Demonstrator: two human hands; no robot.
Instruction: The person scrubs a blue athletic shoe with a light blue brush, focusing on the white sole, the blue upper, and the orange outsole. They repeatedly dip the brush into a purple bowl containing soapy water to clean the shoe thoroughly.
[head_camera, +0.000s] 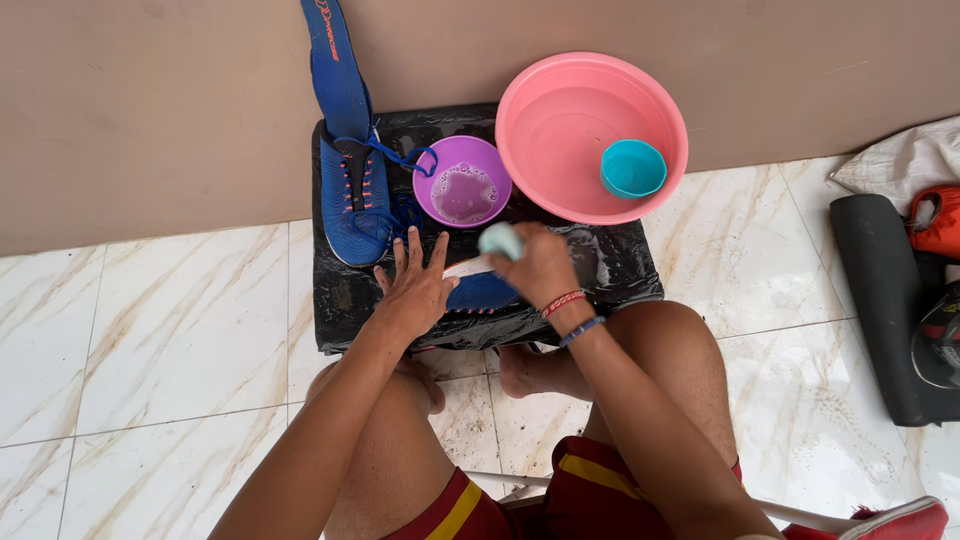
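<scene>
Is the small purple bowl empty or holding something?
Holding something: the purple bowl stands upright with a shallow pool of foamy liquid across its bottom.

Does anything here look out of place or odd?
Mildly: a blue insole leans upright against the beige wall, out of its blue lace-up shoe. The laces trail loose toward the purple bowl of soapy water. Nothing looks spilled.

blue shoe (482, 292) flat on black platform (620, 270), pale brush (500, 241) above.
</scene>
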